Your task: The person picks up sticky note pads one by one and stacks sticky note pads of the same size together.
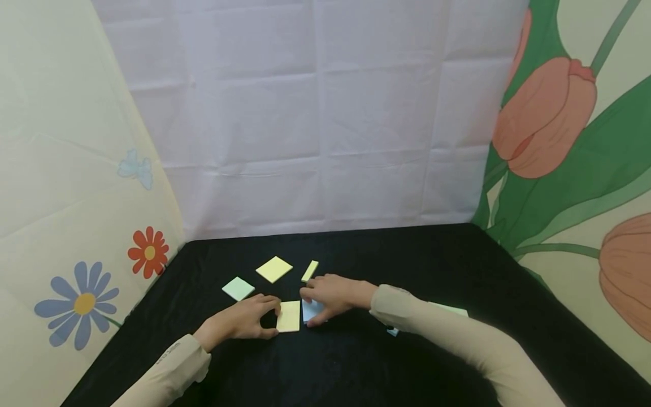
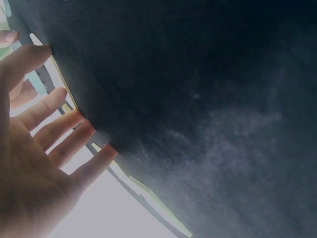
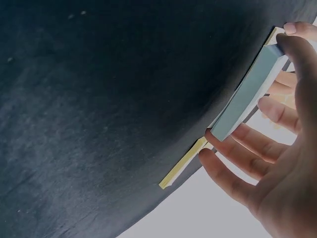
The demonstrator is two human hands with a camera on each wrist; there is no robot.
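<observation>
Side by side on the black cloth lie a pale yellow sticky-note pad (image 1: 290, 317) and a light blue sticky-note pad (image 1: 311, 310), a narrow gap between them. My left hand (image 1: 246, 318) holds the yellow pad by its left side, thumb at the near corner and a finger at the far one. The blue pad (image 3: 247, 94) is gripped by my right hand (image 1: 330, 295) between thumb and fingers, which hide part of its top. In the right wrist view its near edge faces the camera. Just beyond the right fingers lies a narrow yellow pad (image 1: 310, 271).
A yellow square pad (image 1: 274, 269) and a pale green pad (image 1: 238, 289) lie turned cornerwise at the back left. Partly under the right sleeve show a pale green pad (image 1: 451, 309) and a small blue piece (image 1: 393, 332). A white cloth (image 1: 315, 124) hangs behind the table.
</observation>
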